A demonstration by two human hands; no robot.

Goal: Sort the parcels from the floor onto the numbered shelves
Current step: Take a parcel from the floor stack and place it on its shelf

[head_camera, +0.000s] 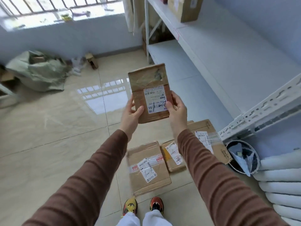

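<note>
You hold a flat cardboard parcel [150, 92] up in front of you, well above the floor [57, 128], one hand on each lower edge. Your left hand [131, 114] grips the lower left edge, thumb curled over the front face and the other fingers behind it. Your right hand [176, 108] grips the lower right edge, thumb lying on the corner of the white shipping label [155, 99] (the label reads upside down to you and bears a handwritten black mark).

Below your arms three more parcels lie flat on the floor: a middle-sized one [149, 167] just ahead of your shoes [143, 206], a smaller one [172, 157] touching its right side, and a larger one [210, 141] farther right, partly hidden by your right sleeve.

The white shelves [219, 62] stand along your right. One cardboard box [185, 8] sits on the upper shelf. A green sack [39, 70] slumps by the far wall.
</note>
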